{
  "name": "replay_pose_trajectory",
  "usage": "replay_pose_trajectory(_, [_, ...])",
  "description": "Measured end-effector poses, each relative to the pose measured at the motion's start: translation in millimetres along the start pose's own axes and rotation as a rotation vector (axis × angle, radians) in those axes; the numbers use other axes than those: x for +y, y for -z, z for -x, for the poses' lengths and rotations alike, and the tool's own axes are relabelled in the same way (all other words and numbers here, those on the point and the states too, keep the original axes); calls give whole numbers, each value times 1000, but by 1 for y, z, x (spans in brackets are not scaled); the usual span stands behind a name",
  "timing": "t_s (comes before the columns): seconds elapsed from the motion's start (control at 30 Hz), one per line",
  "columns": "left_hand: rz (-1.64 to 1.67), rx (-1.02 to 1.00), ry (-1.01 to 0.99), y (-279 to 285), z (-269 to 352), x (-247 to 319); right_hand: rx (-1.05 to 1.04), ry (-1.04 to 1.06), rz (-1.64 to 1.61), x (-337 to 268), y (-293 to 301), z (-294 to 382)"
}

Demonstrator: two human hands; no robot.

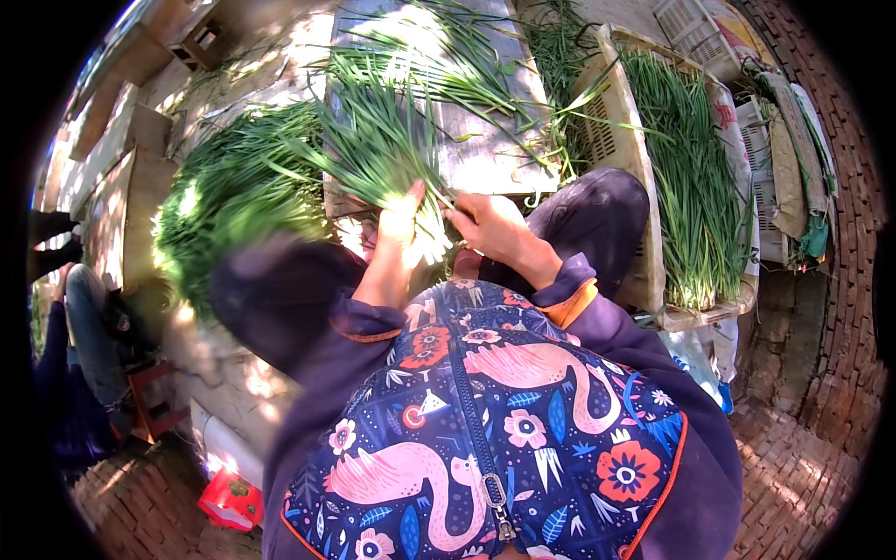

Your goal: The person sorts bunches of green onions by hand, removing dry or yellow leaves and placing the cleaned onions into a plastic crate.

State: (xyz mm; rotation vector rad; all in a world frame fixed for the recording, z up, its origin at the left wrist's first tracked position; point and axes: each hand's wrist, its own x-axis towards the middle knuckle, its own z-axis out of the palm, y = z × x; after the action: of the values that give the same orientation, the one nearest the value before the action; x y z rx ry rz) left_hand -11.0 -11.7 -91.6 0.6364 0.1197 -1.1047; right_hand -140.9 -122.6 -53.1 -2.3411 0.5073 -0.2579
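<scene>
My left hand (399, 218) is closed around a bunch of green chives (381, 143). Their pale cut ends stick out below my fist towards my lap, and the leaves fan out over the near edge of a low board (483, 157). My right hand (498, 225) is just right of the bunch, thumb and forefinger pinched on a thin stalk (442, 199) at its side. More loose chives (434, 77) lie across the far part of the board. To the left, a large heap of chives (245, 161) reaches up to my left knee.
On the right stands a cream plastic crate (652, 210) packed with upright chives (689, 175). Stacked crates (763, 175) with sacks are behind it. Another person's leg (91, 336) and a red stool (148, 399) show at far left. A red package (231, 498) lies on the brick floor.
</scene>
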Motion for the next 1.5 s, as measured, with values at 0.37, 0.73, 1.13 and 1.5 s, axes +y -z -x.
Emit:
replay_pose_trajectory(0.37, [-90, 26, 131, 14, 9, 16, 453, 162, 441, 25, 131, -30])
replay_pose_trajectory(0.73, [-307, 116, -118, 8, -1, 1, 246, -284, 619, 102, 172, -104])
replay_pose_trajectory(1.13, [-882, 139, -273, 23, -10, 6, 129, -161, 414, 107, 98, -133])
replay_pose_trajectory(1.5, [60, 2, 114, 0, 5, 20, -44, -574, -1095, 36, 117, -49])
